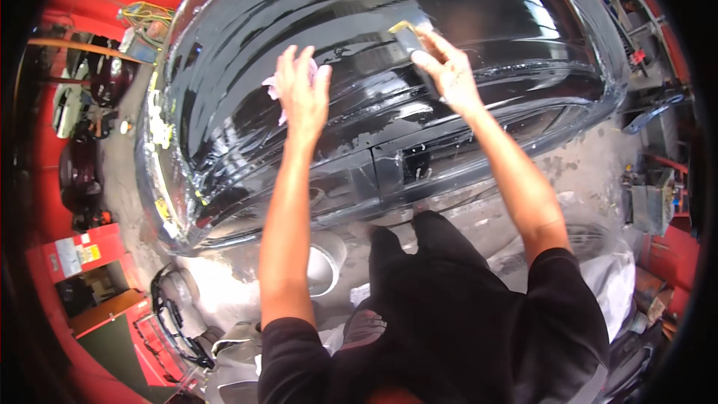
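A black car (359, 37) with a wet, streaky, shiny surface stretches in front of me. Above its left part is my left hand (301, 97), fingers curved around a crumpled pale pink cloth (272, 88) that pokes out beside the palm. My right hand (452, 75) grips a dark sanding block (408, 39) between thumb and fingers, over the middle of the car. A thin yellowish edge shows at the block's far end. Whether the block touches the surface I cannot tell.
A white bucket (326, 268) stands on the concrete floor near my legs. Crumpled clear plastic sheeting (609, 284) lies at the lower right. Car parts (82, 172) line the red wall on the left. A red cabinet (93, 254) stands at the lower left, metal racks (636, 22) at the far right.
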Available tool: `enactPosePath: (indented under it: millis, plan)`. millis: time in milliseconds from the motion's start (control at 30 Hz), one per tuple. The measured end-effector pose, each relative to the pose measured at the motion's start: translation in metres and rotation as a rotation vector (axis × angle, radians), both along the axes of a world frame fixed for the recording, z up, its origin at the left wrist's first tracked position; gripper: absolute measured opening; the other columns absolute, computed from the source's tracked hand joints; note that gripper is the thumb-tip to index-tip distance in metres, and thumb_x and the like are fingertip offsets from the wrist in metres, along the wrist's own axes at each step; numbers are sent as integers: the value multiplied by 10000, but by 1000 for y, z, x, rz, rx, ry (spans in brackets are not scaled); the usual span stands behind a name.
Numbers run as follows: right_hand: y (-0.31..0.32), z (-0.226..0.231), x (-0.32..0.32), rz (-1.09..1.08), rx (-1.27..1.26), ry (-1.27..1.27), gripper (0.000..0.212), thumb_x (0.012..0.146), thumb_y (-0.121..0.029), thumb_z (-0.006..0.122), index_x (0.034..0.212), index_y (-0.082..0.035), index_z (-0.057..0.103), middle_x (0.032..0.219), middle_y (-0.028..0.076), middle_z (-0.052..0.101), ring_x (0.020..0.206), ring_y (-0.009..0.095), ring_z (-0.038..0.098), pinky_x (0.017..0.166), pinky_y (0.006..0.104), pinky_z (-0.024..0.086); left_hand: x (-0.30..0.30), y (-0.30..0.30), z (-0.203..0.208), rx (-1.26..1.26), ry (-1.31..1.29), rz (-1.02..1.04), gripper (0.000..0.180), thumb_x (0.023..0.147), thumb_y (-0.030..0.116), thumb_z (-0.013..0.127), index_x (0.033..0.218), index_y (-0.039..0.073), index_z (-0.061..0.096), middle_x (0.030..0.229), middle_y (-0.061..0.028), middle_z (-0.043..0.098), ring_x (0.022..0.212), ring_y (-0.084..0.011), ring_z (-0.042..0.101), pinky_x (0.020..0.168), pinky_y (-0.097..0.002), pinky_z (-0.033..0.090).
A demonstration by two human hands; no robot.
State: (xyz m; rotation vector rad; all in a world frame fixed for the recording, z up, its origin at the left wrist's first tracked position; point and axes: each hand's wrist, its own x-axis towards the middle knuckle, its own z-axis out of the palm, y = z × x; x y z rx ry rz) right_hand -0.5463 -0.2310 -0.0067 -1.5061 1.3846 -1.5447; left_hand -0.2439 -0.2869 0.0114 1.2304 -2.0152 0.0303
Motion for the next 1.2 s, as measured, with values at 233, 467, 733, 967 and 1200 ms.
enactPosePath:
  millis: [233,467,733,967,1200]
  plan:
    - [51,1,112,704,482,-1396,492,1177,-371,506,1445,33,587,1257,228,748,1044,333,801,870,499,697,10,70,10,1160,1339,-619,644,1040,199,775,1577,103,433,1372,-175,653,1244,-279,644,859,-380,646]
    - [54,-4,195,845,673,-1500,420,1160,-344,538,1378,-10,669,1187,155,785,980,285,815,782,471,708,50,109,19,996,1481,-480,577,1077,353,726,1520,81,475,1501,-272,616,1369,-412,635,1138,-494,576]
    - [-55,-4,243,-134,-184,607,365,974,-242,755,1313,-109,738,1336,171,685,1332,391,606,1134,572,476,167,48,32,543,716,-27,531,998,141,828,1444,-26,594,1295,-172,714,1170,-288,724,1050,-426,578]
    - [-42,-63,140,-239,40,1011,462,957,-206,711,1418,-185,705,1479,188,601,1472,401,501,1263,637,339,125,-6,-24,204,-134,-178,547,838,216,926,1331,35,772,1283,-182,707,1152,-375,671,1018,-459,525]
    - [18,-95,-46,-898,260,941,462,1060,-292,602,1519,-246,608,1537,157,561,1458,376,522,1208,670,364,-1,-46,-51,87,-121,-494,397,890,220,868,1253,80,787,1313,-181,681,1183,-384,618,999,-499,471]
